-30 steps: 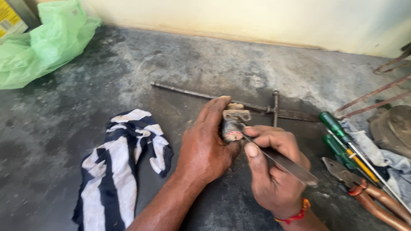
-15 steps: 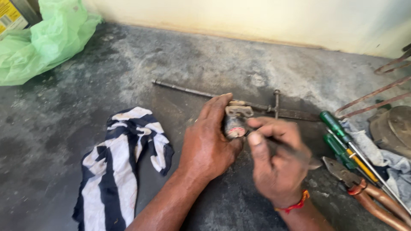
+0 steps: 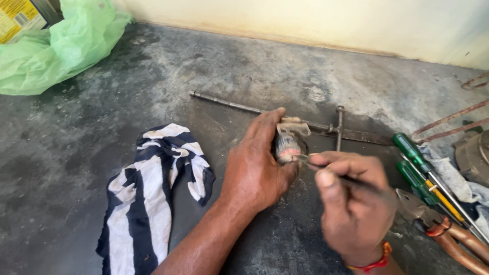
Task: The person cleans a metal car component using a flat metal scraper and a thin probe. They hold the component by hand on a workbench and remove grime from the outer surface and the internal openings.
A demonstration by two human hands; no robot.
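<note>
My left hand point(image 3: 257, 165) grips a small dirty cylindrical part point(image 3: 288, 144) with a metal bracket on its top, holding it on the dark concrete floor point(image 3: 76, 137). My right hand point(image 3: 354, 203), with a red thread at the wrist, holds a flat metal blade point(image 3: 333, 173); the blade's tip touches the reddish end of the part. The blade is blurred with motion.
A navy and white striped cloth point(image 3: 153, 188) lies left of my left arm. A long rusty rod with a cross pin point(image 3: 326, 127) lies behind the hands. Green-handled screwdrivers point(image 3: 417, 168) and orange-handled pliers point(image 3: 443, 229) lie at the right. A green plastic bag point(image 3: 56, 46) sits far left.
My right hand has shifted right and toward me, drawing the blade along the end of the part. The left hand keeps its grip. The view has drifted slightly left.
</note>
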